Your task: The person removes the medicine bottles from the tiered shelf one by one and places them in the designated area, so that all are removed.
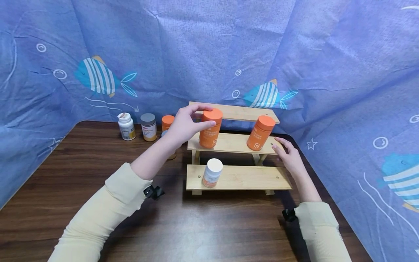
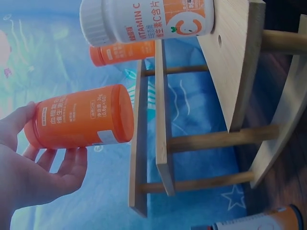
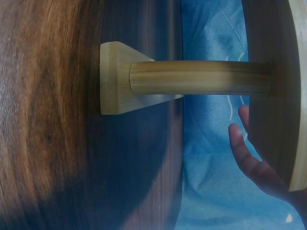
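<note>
Head overview; wrist close-ups beneath shelf (image 1: 239,177)

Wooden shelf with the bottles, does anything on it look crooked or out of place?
The orange bottle on the right of the middle step appears to lean left rather than stand straight. The white-capped bottle on the bottom step looks slightly tilted too. Nothing is spilled.

Glossy plastic orange bottle (image 1: 210,129), matt pale wooden rack (image 1: 239,178), polished dark wood table (image 1: 82,174).

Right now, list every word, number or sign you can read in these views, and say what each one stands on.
"VITAMIN C": on the white-capped bottle lying on the lowest step of the wooden rack.
"B" in a square: on the right orange bottle.
"0.6g x 60", roughly: on the orange bottle in the left hand; its Chinese characters are too small to read.
Table bottles' labels: too small.
</note>
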A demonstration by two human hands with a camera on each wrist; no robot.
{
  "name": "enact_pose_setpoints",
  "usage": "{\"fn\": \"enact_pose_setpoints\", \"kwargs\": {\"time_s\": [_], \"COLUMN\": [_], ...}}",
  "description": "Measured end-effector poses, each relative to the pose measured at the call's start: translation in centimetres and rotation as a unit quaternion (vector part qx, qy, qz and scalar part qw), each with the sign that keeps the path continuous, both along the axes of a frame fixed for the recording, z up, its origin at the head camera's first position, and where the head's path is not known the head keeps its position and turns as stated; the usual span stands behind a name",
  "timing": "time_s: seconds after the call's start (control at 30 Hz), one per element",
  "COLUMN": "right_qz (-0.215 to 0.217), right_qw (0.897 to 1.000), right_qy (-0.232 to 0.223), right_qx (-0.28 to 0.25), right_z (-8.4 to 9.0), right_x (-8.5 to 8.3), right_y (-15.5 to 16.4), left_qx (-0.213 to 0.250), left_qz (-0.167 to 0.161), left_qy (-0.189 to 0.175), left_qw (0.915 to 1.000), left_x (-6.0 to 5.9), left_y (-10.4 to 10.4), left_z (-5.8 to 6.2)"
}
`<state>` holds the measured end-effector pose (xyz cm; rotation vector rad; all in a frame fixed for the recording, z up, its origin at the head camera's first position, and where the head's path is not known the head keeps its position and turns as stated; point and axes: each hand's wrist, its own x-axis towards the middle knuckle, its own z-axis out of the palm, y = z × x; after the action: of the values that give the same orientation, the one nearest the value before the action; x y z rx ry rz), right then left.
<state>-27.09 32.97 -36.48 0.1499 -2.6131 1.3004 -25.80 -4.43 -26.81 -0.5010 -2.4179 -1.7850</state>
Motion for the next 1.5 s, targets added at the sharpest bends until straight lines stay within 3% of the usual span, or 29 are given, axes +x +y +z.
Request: {"fn": "enact_pose_setpoints", "kwargs": {"time_s": [0.2,0.43,0.9,1.17,1.5], "right_qz": [0.008,-0.002,-0.011,-0.014,-0.014], "right_qw": [1.0,1.0,1.0,1.0,1.0], "right_qy": [0.005,-0.002,-0.004,-0.013,-0.014], "right_qx": [-0.005,-0.006,0.003,0.005,0.018], "right_z": [1.0,-0.3,-0.8,-0.7,-0.8], "right_x": [0.9,-0.2,-0.6,-0.6,-0.6], "right_y": [-0.9,0.1,0.5,0.5,0.5], "left_qx": [0.005,-0.01,-0.012,0.002,0.002], "left_qz": [-0.005,0.011,0.047,0.062,0.085], "left_qy": [0.011,0.037,0.008,0.041,0.063], "left_qw": [0.9999,0.9992,0.9988,0.9972,0.9944], "left_x": [0.5,1.1,2.2,4.4,3.1], "left_y": [-1.3,-2.8,-5.6,-6.7,-9.3], "left_z": [0.0,-0.1,-0.7,0.3,-2.3]}}
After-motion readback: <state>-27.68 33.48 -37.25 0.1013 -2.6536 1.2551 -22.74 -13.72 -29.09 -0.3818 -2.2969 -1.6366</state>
